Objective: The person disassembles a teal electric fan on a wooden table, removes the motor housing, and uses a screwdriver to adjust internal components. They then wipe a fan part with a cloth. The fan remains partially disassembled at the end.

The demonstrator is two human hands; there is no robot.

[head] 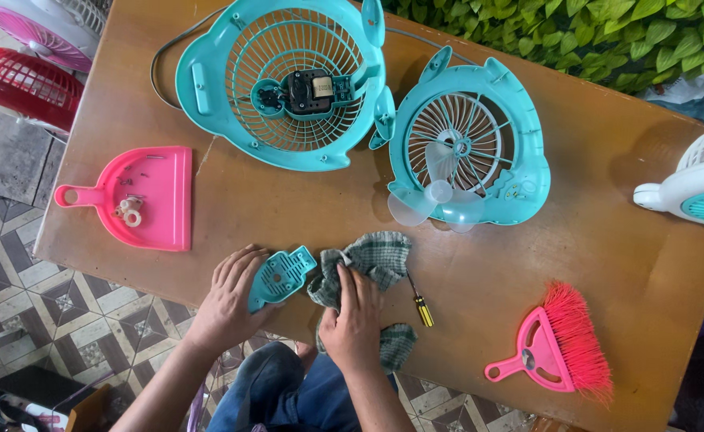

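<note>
At the table's [288, 216] near edge, the left hand [232, 300] lies palm down, fingers closed around a teal plastic cover [281, 276], while just beside it the right hand [353, 324] presses flat, fingers clamped on a checked cloth [372, 260].

Under your left hand [230, 300]: small turquoise moulded-plastic cover plate [281, 276], smooth, slight sheen. Under your right hand [353, 324]: green-and-white checked woven cloth rag [376, 260], soft, matt, crumpled. Brown wooden tabletop [288, 212]: smooth, satin, lightly scuffed. Pink plastic dustpan [156, 196]: glossy. Pink plastic hand brush [564, 344]: rough, fibrous bristles.
</note>
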